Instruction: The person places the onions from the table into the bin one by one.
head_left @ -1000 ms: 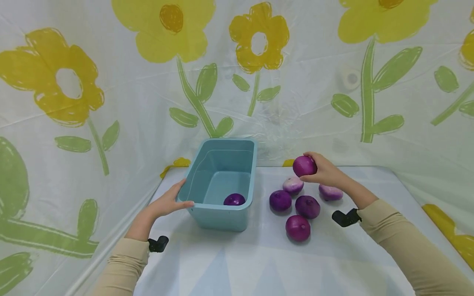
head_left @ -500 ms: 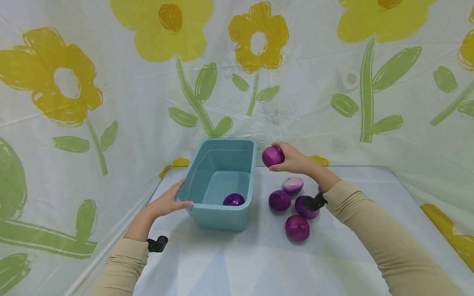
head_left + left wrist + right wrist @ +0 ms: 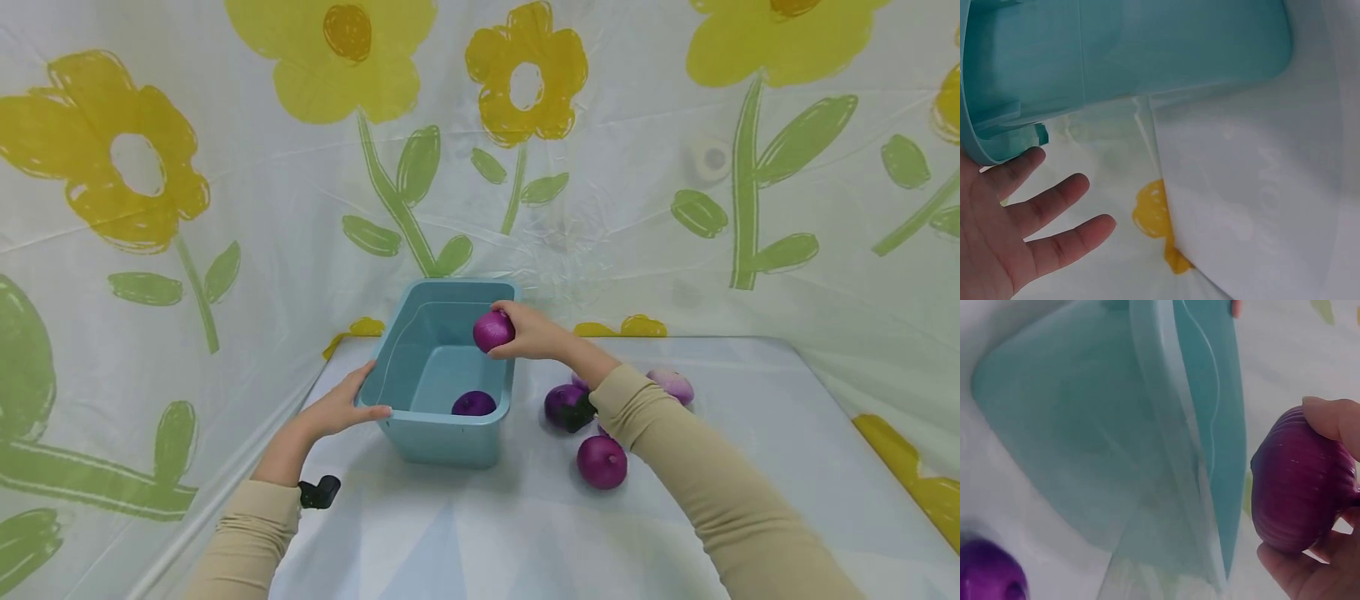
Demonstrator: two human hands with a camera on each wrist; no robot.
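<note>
My right hand [image 3: 536,332] holds a purple-red onion [image 3: 492,332] between thumb and fingers, over the right rim of a blue-green plastic bin [image 3: 442,446]. Up close in the right wrist view, the onion [image 3: 1294,481] shows ridged, shiny skin, with the thumb on one side and fingers on the other. At the bin's near left corner rests my left hand [image 3: 337,408], thumb along the front rim. Its fingers extend, spread apart, along the outer side in the left wrist view. Inside the bin, near the front, lies a dark purple onion [image 3: 474,403].
To the right of the bin, several onions lie on the white table [image 3: 420,533]: a reddish onion [image 3: 602,462] in front, a dark onion [image 3: 562,404] and a pale onion [image 3: 671,385] behind. My right forearm partly covers the others. A flower-printed curtain [image 3: 600,250] hangs behind.
My right hand has carried the onion leftward from above the group of onions to over the bin's right rim. The left hand has stayed at the bin's corner.
</note>
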